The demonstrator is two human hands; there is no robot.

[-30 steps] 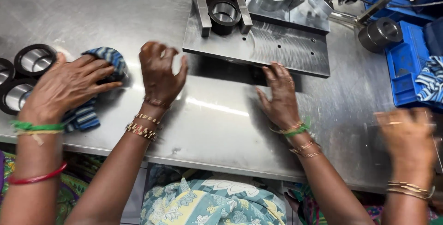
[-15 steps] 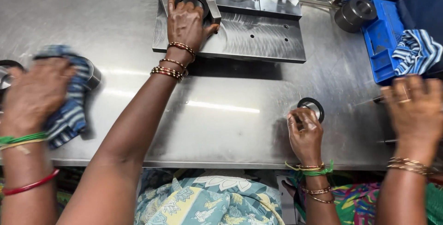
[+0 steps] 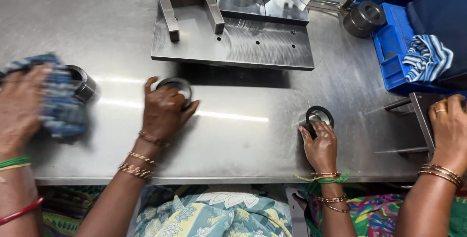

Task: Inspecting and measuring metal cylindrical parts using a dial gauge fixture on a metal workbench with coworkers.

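the left hand [image 3: 165, 110] cups a dark metal ring [image 3: 176, 87] at centre-left of the frame, fingers closed over it. the right hand [image 3: 321, 144] pinches a second ring [image 3: 318, 116] at centre-right on the steel table [image 3: 243, 144]. best keep each ring flat on the table, clear of the grey fixture plate [image 3: 243, 42].
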